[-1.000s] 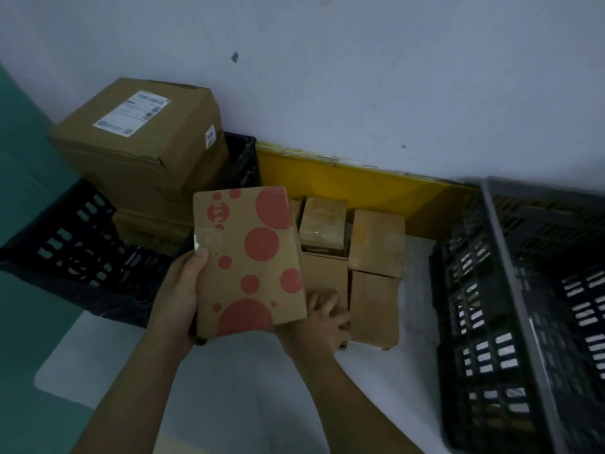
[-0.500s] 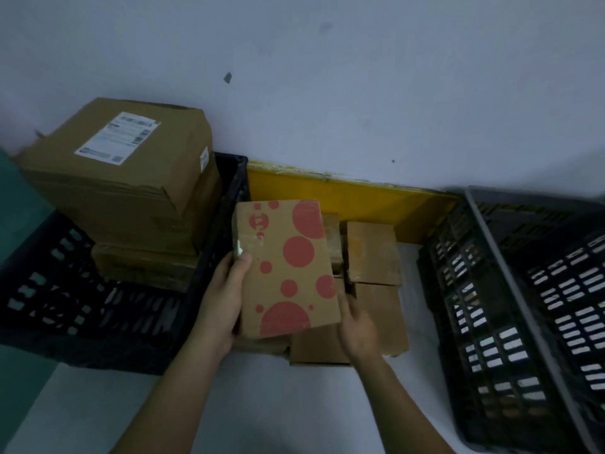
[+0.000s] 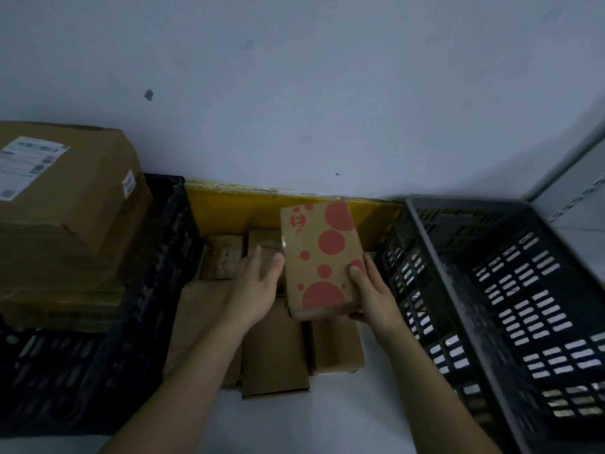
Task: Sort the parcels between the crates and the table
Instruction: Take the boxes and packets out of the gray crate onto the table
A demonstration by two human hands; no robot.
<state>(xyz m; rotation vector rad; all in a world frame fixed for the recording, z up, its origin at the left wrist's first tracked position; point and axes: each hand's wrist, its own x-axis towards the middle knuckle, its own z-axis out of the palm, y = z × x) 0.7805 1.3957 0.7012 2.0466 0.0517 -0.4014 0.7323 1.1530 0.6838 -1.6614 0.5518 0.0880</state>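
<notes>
Where red dots show, illegible logo (image 3: 298,221).

A white table (image 3: 294,424) runs up to a pale wall, with a yellow board (image 3: 229,208) standing along its back edge. On it, a black crate (image 3: 157,290) sits at the left and a grey crate (image 3: 458,290) at the right. Between them, plain brown parcels (image 3: 275,355) lie flat on the tabletop, packed close together.
</notes>
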